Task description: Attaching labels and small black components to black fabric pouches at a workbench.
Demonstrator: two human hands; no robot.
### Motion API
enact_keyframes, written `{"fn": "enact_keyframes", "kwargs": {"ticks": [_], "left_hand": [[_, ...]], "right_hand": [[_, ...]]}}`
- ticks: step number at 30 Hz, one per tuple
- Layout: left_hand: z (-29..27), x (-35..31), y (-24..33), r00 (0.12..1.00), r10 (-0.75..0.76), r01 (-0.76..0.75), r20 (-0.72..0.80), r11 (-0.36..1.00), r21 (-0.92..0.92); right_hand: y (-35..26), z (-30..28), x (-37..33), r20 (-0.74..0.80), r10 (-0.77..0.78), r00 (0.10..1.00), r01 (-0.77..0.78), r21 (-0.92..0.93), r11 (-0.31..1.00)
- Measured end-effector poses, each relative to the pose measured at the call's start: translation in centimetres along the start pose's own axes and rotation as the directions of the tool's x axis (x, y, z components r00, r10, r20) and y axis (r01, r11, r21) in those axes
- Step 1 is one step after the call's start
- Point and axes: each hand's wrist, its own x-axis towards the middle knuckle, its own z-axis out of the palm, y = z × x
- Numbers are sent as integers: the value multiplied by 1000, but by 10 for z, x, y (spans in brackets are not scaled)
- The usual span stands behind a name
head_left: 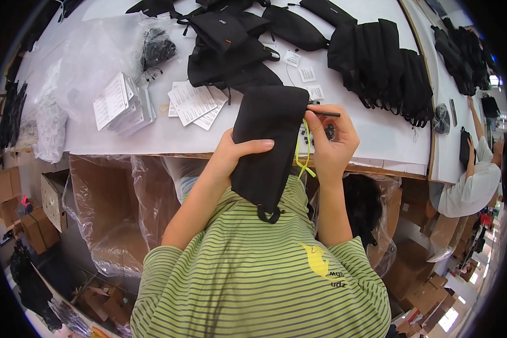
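Observation:
A black fabric pouch (271,127) hangs upright in front of my chest, with a small loop at its lower end. My left hand (236,155) is closed on its left side, thumb lying across the front. At the pouch's upper right edge, my right hand (333,138) pinches a thin black stick-like piece (328,114) between thumb and fingers; its exact kind is unclear. A yellow-green cord (298,147) dangles between the pouch and my right hand. Small dark bits (329,132) lie on the table behind that hand, partly hidden.
On the white table (169,141) are a stack of printed cards (121,104), fanned cards (194,104), small white tags (306,74) and clear plastic bags (96,62). Black pouches (225,50) pile at the back, with a row (377,62) at right. Another person (470,186) works far right.

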Motion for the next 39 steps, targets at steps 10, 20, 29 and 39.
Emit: {"fn": "enact_keyframes", "kwargs": {"ticks": [10,20,29,39], "left_hand": [[-2,1,3,996,-69,70,51,997,-20],[-20,22,30,944,153,-279,293,844,458],[-43,61,41,930,337,-358,151,922,150],[-65,75,86,880,440,-460,180,883,91]], "right_hand": [[6,3,0,-42,60,997,-59,22,998],[-17,7,-18,290,346,892,-397,138,908],[-36,-1,-13,483,69,873,-118,73,990],[-53,5,-28,634,38,772,-171,151,974]]}}
